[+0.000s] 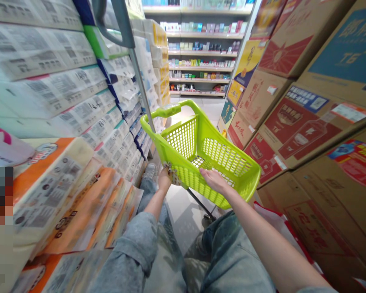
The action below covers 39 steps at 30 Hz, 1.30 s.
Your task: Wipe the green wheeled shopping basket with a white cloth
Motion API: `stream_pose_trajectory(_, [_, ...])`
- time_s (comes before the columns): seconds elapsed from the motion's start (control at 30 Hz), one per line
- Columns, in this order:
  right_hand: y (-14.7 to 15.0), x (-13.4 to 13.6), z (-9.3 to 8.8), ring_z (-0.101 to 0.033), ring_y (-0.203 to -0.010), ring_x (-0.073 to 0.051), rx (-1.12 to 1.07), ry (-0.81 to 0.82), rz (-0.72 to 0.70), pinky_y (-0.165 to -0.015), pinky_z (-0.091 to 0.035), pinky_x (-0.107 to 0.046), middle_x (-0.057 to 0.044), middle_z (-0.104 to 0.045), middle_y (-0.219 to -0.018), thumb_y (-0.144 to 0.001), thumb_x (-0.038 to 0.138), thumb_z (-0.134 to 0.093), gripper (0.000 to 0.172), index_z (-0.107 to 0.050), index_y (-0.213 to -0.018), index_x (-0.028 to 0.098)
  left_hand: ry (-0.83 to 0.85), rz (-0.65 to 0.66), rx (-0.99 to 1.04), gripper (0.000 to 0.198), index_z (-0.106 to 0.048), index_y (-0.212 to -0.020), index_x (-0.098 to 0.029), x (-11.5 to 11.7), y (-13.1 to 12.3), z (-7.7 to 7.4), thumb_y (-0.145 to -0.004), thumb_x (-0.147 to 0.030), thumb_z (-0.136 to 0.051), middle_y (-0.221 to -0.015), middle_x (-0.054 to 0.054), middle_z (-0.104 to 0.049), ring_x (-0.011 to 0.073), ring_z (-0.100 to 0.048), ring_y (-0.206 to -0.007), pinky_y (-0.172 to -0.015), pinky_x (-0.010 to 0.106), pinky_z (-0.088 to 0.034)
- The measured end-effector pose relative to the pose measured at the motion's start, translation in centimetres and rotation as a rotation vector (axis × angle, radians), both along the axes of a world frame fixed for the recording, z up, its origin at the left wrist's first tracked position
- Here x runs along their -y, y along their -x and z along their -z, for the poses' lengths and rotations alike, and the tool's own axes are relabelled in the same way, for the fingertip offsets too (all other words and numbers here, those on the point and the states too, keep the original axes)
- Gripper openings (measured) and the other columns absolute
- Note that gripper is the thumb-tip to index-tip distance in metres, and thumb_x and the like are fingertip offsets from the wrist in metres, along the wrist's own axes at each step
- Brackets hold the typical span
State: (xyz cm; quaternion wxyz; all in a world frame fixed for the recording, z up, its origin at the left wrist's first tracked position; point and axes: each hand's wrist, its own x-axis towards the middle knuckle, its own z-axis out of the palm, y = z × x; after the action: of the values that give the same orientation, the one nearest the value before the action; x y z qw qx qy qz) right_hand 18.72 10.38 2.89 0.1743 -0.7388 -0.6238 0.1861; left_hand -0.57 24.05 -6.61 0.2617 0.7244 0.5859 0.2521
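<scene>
A lime-green plastic shopping basket point(232, 167) sits on a wheeled trolley frame in a narrow shop aisle, tilted toward me. My left hand point(164, 177) is closed at the basket's near left rim, gripping a small patterned item point(173, 174) against the rim. My right hand point(214, 180) lies on the basket's near rim with fingers stretched forward over the mesh. The basket looks empty inside. My knees in blue jeans show below.
Stacked tissue and paper packs point(73, 134) wall the left side. Cardboard cartons point(308, 122) pile up on the right. A grey trolley pole point(140, 81) rises at left of the basket. Shelves of small goods point(201, 61) stand at the aisle's far end.
</scene>
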Motion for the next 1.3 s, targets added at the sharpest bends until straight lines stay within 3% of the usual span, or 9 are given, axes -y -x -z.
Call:
stream_pose_trajectory(0.2, [-0.2, 0.0, 0.3, -0.06, -0.076, -0.019, 0.036, -0.015, -0.025, -0.064, -0.036, -0.024, -0.008, -0.068, -0.079, -0.092, 0.056, -0.008, 0.071, -0.064, -0.072, 0.018, 0.034, -0.018, 0.164, 0.036, -0.059, -0.112, -0.012, 6.2, -3.9, 2.4, -0.077, -0.01, -0.048, -0.109, 0.013, -0.064, 0.023, -0.06, -0.102, -0.09, 0.034, -0.045])
stream_pose_trajectory(0.3, [-0.2, 0.0, 0.4, -0.06, -0.076, -0.019, 0.037, -0.024, -0.04, -0.064, -0.036, -0.024, -0.008, -0.068, -0.078, -0.092, 0.055, -0.007, 0.07, -0.065, -0.075, 0.019, -0.077, -0.051, 0.381, 0.042, -0.053, -0.12, -0.014, 8.5, -5.7, 2.1, -0.079, -0.011, -0.045, -0.121, 0.014, -0.057, 0.0216, -0.055, -0.11, -0.095, 0.033, -0.042])
stream_pose_trajectory(0.5, [-0.2, 0.0, 0.3, -0.062, -0.081, -0.02, 0.033, -0.011, -0.017, -0.064, -0.037, -0.025, -0.009, -0.069, -0.083, -0.091, 0.057, -0.007, 0.073, -0.067, -0.077, 0.018, -0.168, -0.044, 0.461, 0.038, -0.053, -0.114, -0.017, 8.6, -5.5, -0.1, -0.077, -0.009, -0.044, -0.116, 0.011, -0.058, 0.0218, -0.052, -0.111, -0.098, 0.037, -0.039])
stream_pose_trajectory(0.67, [-0.2, 0.1, 0.4, -0.062, -0.082, -0.021, 0.052, -0.013, -0.027, -0.066, -0.038, -0.025, -0.01, -0.069, -0.087, -0.092, 0.056, -0.008, 0.071, -0.067, -0.081, 0.018, -0.101, -0.195, 0.623, 0.032, -0.046, -0.111, -0.018, 8.8, -4.3, 0.6, -0.079, -0.016, -0.048, -0.103, 0.009, -0.06, 0.018, -0.059, -0.089, -0.079, 0.03, -0.048])
stream_pose_trajectory(0.73, [-0.2, 0.1, 0.4, -0.062, -0.083, -0.02, 0.059, -0.016, -0.032, -0.067, -0.039, -0.025, -0.01, -0.07, -0.088, -0.092, 0.056, -0.008, 0.071, -0.067, -0.082, 0.019, -0.113, -0.159, 0.635, 0.03, -0.047, -0.109, -0.018, 9.1, -4.2, 1.0, -0.079, -0.015, -0.047, -0.101, 0.008, -0.06, 0.0168, -0.059, -0.087, -0.077, 0.029, -0.048])
stream_pose_trajectory(0.87, [-0.1, 0.2, 0.4, -0.062, -0.087, -0.02, 0.055, -0.025, -0.036, -0.07, -0.04, -0.025, -0.008, -0.07, -0.092, -0.091, 0.058, -0.008, 0.071, -0.068, -0.089, 0.02, -0.192, 0.028, 0.52, 0.036, -0.048, -0.113, -0.018, 9.3, -4.5, 1.2, -0.078, -0.01, -0.044, -0.109, 0.009, -0.058, 0.0172, -0.057, -0.094, -0.085, 0.032, -0.046])
stream_pose_trajectory(1.0, [-0.2, 0.2, 0.5, -0.061, -0.092, -0.02, 0.036, -0.033, -0.05, -0.074, -0.04, -0.025, -0.008, -0.069, -0.096, -0.091, 0.057, -0.007, 0.071, -0.067, -0.093, 0.02, -0.312, 0.152, 0.242, 0.042, -0.047, -0.118, -0.014, 8.8, -4.3, 0.9, -0.077, -0.007, -0.044, -0.109, 0.013, -0.058, 0.0221, -0.053, -0.107, -0.094, 0.039, -0.041])
stream_pose_trajectory(1.17, [-0.4, 0.2, 0.7, -0.061, -0.095, -0.021, 0.017, -0.033, -0.043, -0.076, -0.041, -0.026, -0.006, -0.069, -0.099, -0.091, 0.058, -0.009, 0.068, -0.066, -0.095, 0.022, -0.446, 0.305, -0.093, 0.034, -0.048, -0.118, -0.013, 7.8, -3.4, -0.2, -0.084, -0.01, -0.04, -0.108, 0.015, -0.059, 0.0245, -0.055, -0.103, -0.092, 0.041, -0.041])
stream_pose_trajectory(1.3, [-0.4, 0.0, 0.9, -0.06, -0.098, -0.022, 0.034, -0.036, -0.047, -0.078, -0.04, -0.027, -0.006, -0.069, -0.1, -0.092, 0.056, -0.012, 0.063, -0.065, -0.1, 0.023, -0.456, 0.379, -0.162, 0.025, -0.052, -0.106, -0.014, 6.7, -3.3, -1.6, -0.085, -0.01, -0.038, -0.096, 0.013, -0.061, 0.0241, -0.056, -0.095, -0.088, 0.04, -0.042])
